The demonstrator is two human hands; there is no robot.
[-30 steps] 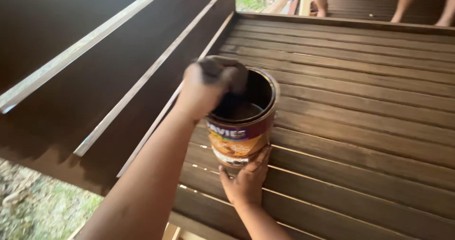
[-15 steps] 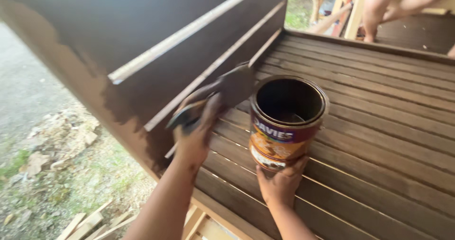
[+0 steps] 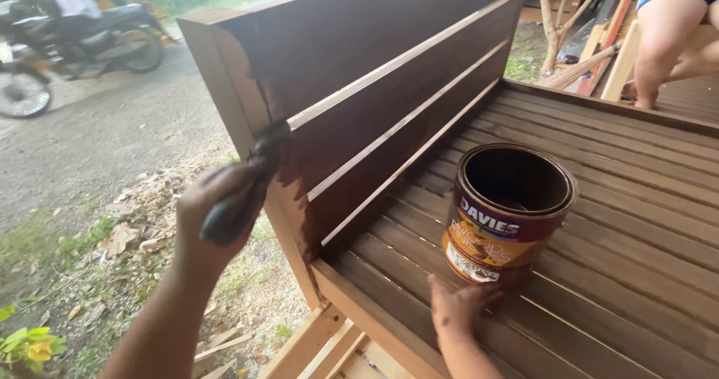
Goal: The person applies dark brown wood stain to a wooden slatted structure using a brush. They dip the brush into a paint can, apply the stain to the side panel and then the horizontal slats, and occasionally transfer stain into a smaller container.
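Gripping a dark-handled paintbrush [image 3: 251,188], the left hand [image 3: 213,222] is clenched around the handle, its bristles pressed against the end edge of the slatted wooden backrest [image 3: 374,79], where dark stain meets bare lighter wood. A second ago the brush was at the rim of the open stain can [image 3: 509,214]; half a second ago it was on its way across; now it has arrived at the unstained corner, so the loaded brush appears to be laying colour on that pale strip. The right hand [image 3: 457,308] has stayed at the base of the can, fingers spread and touching its lower wall, steadying it rather than closing around it. The can stands upright on the dark slatted surface [image 3: 636,274], well to the right of the brush. Beyond the backrest lie wood shavings [image 3: 150,199] on the ground and a parked motorcycle [image 3: 67,42]; another person's legs [image 3: 674,42] show at upper right.
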